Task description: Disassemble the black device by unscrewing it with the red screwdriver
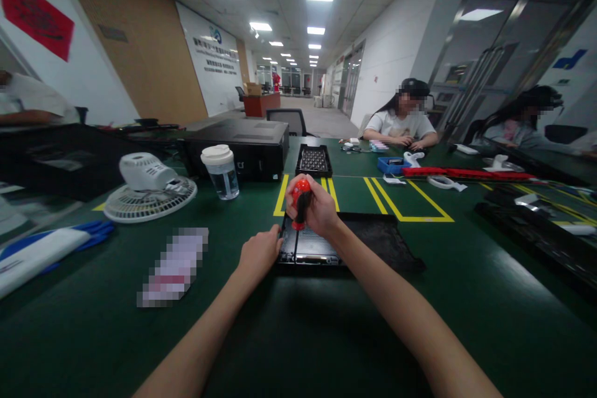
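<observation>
My right hand [323, 210] is closed around the red and black handle of a screwdriver [303, 188]. Its thin shaft points down to the left part of a flat black casing [373, 241], which lies on the green table in front of me. Whether the tip sits in a screw is too small to tell. At the casing's left edge, my left hand [259, 251] grips the rim, its fingertips partly hidden. A shiny metallic strip [318, 259] shows along the casing's near edge.
Beyond the casing stands a black tray [314, 160] of small parts. A lidded cup [221, 172], a white fan [152, 189] and a large black box [237, 146] are to the left. Black parts [536, 242] lie right. A co-worker [401, 118] sits across the table.
</observation>
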A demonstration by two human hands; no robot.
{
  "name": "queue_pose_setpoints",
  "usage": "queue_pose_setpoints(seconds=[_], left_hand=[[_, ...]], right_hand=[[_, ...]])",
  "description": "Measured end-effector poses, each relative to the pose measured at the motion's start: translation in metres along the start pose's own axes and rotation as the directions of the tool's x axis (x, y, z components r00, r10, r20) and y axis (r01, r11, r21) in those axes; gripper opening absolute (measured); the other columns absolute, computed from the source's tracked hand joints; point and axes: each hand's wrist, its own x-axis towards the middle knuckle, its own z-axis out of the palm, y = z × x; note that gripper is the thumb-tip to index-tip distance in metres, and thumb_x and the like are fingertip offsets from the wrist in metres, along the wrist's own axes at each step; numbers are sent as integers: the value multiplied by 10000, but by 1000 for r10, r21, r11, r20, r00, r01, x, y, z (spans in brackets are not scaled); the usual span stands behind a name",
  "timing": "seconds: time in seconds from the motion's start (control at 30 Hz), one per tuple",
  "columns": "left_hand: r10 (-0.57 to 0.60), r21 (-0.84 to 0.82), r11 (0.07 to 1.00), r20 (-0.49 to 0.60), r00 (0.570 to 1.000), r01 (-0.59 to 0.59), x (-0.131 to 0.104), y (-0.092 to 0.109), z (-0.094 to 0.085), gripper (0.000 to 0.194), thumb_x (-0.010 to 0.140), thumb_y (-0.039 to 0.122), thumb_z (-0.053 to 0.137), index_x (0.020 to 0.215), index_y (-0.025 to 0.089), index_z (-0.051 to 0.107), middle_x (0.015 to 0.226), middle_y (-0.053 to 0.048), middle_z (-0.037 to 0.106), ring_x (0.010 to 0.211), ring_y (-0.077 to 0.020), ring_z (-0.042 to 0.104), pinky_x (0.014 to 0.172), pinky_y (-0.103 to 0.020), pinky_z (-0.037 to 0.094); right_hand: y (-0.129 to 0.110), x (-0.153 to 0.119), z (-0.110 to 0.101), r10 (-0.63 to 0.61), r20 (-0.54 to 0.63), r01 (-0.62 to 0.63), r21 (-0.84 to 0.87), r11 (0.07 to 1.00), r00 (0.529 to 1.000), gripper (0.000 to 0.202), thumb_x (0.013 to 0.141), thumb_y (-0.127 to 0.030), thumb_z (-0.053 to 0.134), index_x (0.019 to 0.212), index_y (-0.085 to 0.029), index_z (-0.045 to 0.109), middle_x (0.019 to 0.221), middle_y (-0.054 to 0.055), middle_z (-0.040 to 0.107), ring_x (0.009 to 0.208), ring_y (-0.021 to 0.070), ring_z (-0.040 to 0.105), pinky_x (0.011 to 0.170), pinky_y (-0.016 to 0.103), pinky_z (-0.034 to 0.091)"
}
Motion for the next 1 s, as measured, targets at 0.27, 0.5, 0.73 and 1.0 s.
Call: queue_pose_setpoints(seconds=[0.27,0.5,0.73,1.0], left_hand=[[-2,2,1000,9,1000,2,0,0,-1,299,872,375,359,1111,233,468,951,-88,649,874,-236,621,691,-319,463],[-25,1,1000,33,999,25,1,2,-3,315,870,383,365,1125,229,467,963,-100,650,897,-239,617,713,-327,461],[4,7,1000,7,1000,-4,1,0,-1,297,869,376,363,1104,230,473,940,-91,653,870,-247,625,681,-325,466],[-16,1,1000,29,999,16,0,1,-2,311,873,375,361,1126,231,468,970,-91,648,887,-230,620,706,-312,462]], right_hand=[[-1,-2,0,-2,-31,1,-30,1000,1000,344,900,-377,233,791,-171,486,608,-5,511,429,80,452,441,204,377],[-2,-4,-2,-2,-75,-1,-52,999,997,333,899,-397,249,803,-177,480,617,-3,508,449,86,451,462,213,386],[-1,-5,-5,-25,-56,23,-31,999,998,312,899,-384,260,822,-175,478,650,6,521,473,89,472,485,222,392],[-1,-6,-5,-31,-78,25,-76,997,996,303,890,-415,286,817,-184,469,655,0,518,484,92,471,492,225,398]])
